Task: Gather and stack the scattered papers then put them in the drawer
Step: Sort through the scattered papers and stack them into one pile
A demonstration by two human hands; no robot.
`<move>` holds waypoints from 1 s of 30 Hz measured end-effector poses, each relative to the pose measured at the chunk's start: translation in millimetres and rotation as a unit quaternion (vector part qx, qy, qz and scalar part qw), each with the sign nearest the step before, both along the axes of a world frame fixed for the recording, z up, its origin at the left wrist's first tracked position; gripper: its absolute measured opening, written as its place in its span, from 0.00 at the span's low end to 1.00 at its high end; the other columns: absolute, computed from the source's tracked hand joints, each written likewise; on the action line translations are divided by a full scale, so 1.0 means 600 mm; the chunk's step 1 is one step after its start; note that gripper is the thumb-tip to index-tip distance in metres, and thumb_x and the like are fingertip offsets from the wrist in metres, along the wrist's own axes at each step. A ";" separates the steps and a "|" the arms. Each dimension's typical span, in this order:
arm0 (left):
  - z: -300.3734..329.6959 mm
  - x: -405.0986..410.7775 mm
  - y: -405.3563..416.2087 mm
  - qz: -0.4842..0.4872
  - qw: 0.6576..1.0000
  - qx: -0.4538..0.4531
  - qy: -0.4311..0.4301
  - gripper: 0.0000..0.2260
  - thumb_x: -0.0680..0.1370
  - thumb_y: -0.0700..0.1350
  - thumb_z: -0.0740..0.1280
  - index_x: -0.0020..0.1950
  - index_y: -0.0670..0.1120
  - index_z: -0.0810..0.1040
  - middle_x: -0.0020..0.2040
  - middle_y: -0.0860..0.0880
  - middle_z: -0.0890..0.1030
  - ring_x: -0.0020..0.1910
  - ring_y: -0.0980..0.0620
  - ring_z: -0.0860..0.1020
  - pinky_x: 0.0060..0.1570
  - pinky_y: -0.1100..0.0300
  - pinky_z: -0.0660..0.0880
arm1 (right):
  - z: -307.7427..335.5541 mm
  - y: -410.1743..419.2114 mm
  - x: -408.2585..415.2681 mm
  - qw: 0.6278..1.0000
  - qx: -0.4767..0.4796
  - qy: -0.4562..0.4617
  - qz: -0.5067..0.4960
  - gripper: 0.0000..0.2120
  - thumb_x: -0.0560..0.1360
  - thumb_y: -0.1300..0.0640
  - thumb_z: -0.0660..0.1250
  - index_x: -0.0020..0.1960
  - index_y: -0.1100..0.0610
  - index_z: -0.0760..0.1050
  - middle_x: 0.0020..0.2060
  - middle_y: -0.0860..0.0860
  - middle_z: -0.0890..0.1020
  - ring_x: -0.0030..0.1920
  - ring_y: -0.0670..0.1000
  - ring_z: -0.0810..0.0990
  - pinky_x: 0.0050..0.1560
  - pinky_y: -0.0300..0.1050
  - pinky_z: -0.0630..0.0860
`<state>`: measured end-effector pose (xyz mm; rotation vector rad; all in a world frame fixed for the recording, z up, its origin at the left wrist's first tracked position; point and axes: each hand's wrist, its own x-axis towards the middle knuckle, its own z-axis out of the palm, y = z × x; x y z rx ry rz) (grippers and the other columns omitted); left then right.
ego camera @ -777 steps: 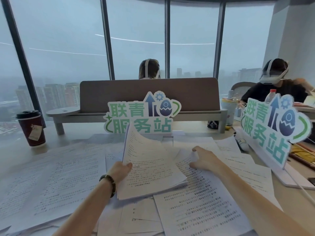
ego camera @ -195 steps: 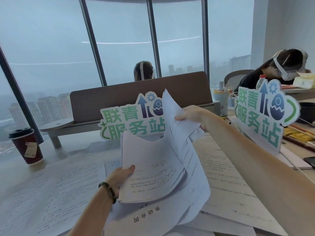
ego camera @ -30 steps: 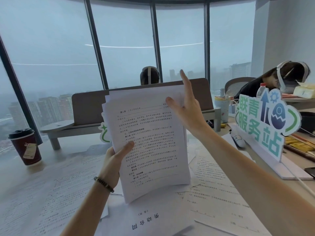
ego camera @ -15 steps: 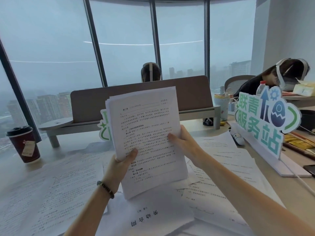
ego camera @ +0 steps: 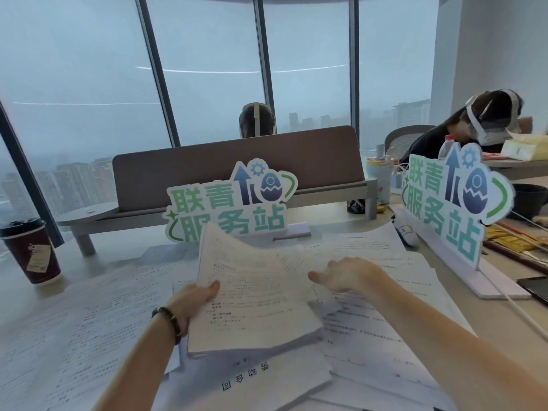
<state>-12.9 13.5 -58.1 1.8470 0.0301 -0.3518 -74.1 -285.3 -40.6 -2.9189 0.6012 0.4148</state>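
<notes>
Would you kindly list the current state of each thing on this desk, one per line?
Stack: gripped at its left edge by the left hand, raised and tilted.
Right hand: open, reaching to the loose sheets.
Loose sheets: scattered flat on the desk.
Coffee cup: upright, lidded.
Middle sign: standing.
Phone: lying flat, screen dark.

Floor-to-ceiling windows point(ego camera: 207, 84), grey partition point(ego camera: 237, 161), hazy daylight

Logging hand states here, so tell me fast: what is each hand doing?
Left hand: grips the paper stack by its left edge.
Right hand: open, fingers reaching over the loose sheets, holding nothing.
</notes>
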 end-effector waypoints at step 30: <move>-0.027 0.025 0.002 0.000 0.989 -0.136 0.057 0.13 0.80 0.42 0.65 0.63 0.40 0.76 0.57 0.36 0.82 0.55 0.33 0.80 0.47 0.40 0.80 | -0.040 -0.049 0.034 0.806 0.475 -0.300 -0.186 0.22 0.74 0.54 0.75 0.58 0.66 0.70 0.52 0.59 0.78 0.53 0.60 0.79 0.54 0.54 0.78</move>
